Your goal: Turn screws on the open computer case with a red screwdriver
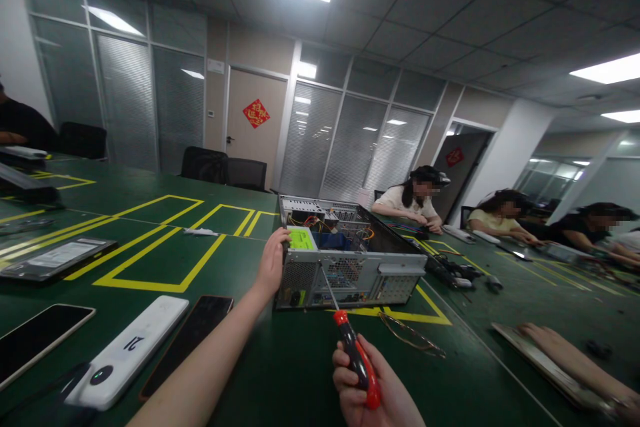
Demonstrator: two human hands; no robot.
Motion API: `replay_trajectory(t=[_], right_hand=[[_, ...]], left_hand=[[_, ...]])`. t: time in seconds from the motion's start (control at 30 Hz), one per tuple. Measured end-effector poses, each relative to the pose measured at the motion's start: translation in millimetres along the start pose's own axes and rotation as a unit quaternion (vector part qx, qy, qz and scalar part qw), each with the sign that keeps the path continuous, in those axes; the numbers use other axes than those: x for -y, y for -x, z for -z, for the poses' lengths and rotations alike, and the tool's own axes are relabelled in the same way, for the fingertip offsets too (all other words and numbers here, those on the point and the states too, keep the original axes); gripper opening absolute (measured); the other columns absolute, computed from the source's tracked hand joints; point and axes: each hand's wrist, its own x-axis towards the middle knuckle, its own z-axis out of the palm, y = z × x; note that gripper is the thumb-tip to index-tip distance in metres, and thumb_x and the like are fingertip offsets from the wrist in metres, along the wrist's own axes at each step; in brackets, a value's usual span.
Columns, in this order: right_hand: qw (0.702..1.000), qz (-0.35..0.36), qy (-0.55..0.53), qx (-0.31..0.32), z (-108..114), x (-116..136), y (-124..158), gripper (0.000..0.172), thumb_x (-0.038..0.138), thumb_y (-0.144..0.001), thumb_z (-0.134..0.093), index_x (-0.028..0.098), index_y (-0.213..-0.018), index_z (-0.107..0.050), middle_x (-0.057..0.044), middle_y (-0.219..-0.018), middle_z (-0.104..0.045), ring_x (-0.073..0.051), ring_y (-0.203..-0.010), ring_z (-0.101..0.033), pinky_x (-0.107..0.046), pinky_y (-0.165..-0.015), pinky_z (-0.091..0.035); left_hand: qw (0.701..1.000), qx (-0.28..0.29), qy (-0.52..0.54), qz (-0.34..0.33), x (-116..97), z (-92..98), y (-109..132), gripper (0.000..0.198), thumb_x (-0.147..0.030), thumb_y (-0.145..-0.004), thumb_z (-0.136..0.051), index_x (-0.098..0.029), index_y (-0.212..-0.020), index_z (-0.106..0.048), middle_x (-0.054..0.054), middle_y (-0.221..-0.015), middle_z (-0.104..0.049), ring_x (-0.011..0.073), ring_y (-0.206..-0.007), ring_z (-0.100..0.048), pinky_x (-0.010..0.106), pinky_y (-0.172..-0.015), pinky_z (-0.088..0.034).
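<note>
An open computer case [350, 267] lies on the green table, its perforated metal side facing me and wires and parts showing inside. My left hand [273, 260] rests on the case's near left corner, fingers bent over the top edge beside a green-labelled metal box [301, 238]. Wrapped round a red and black screwdriver [357, 360] is my right hand [367, 380], in front of the case. The screwdriver's shaft points up and away, its tip at the case's near panel, left of the mesh grille; whether it touches a screw is too small to tell.
Left of my forearm lie two phones [45, 337] [187, 340], a white device marked 21 [133, 350] and a hard drive [60, 257]. Glasses [410, 333] lie right of the case. Another person's arm [575, 353] rests at the right, with cables [455, 272] beyond. Several people sit around.
</note>
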Motion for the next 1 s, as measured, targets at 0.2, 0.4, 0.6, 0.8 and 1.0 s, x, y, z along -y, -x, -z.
replay_trajectory(t=[0.2,0.4,0.6,0.8,1.0], right_hand=[[0.999,-0.029,-0.004,0.02,4.3,3.5,-2.1,0.027,0.029,-0.078,-0.068,0.009,-0.092,-0.057,0.005,-0.063,-0.051,0.002,-0.041,-0.035,-0.005,-0.034,-0.022],[0.999,-0.017,-0.018,0.047,6.7,4.7,-2.1,0.025,0.028,-0.076,-0.07,0.006,-0.074,-0.058,0.009,-0.049,-0.041,0.002,-0.037,-0.03,-0.005,-0.033,-0.023],[0.998,-0.024,0.001,-0.057,-0.9,1.4,-1.8,0.04,0.04,-0.091,-0.045,0.006,-0.077,-0.059,-0.001,-0.055,-0.052,-0.004,-0.045,-0.046,-0.01,-0.04,-0.036],[1.0,-0.028,0.006,-0.003,3.5,2.1,-4.6,0.031,0.038,-0.084,-0.06,0.007,-0.091,-0.061,0.001,-0.061,-0.054,-0.001,-0.041,-0.038,-0.007,-0.031,-0.022],[0.998,-0.013,0.025,0.051,8.2,2.9,-3.3,0.028,0.031,-0.075,-0.071,0.006,-0.07,-0.059,0.006,-0.05,-0.044,0.002,-0.037,-0.028,-0.006,-0.032,-0.023]], left_hand=[[1.0,-0.008,0.006,0.003,1.1,-1.1,-0.1,0.04,-0.042,-0.095,-0.024,-0.019,-0.098,-0.056,0.01,-0.117,-0.059,0.0211,-0.122,-0.048,0.045,-0.107,-0.035],[1.0,-0.004,0.0,-0.001,1.8,-1.7,0.4,0.039,-0.041,-0.096,-0.023,-0.019,-0.098,-0.056,0.009,-0.118,-0.059,0.0208,-0.122,-0.048,0.044,-0.107,-0.035],[1.0,-0.004,0.0,-0.002,3.3,-1.6,0.0,0.04,-0.041,-0.096,-0.023,-0.019,-0.098,-0.056,0.01,-0.118,-0.059,0.0211,-0.123,-0.048,0.044,-0.107,-0.035],[1.0,-0.007,-0.002,-0.009,4.2,-1.8,0.0,0.04,-0.04,-0.096,-0.023,-0.019,-0.098,-0.056,0.01,-0.117,-0.059,0.0213,-0.122,-0.048,0.045,-0.107,-0.036],[1.0,-0.002,-0.004,-0.01,3.0,-1.5,-0.3,0.039,-0.039,-0.096,-0.022,-0.019,-0.099,-0.055,0.01,-0.118,-0.058,0.0214,-0.124,-0.047,0.046,-0.107,-0.035]])
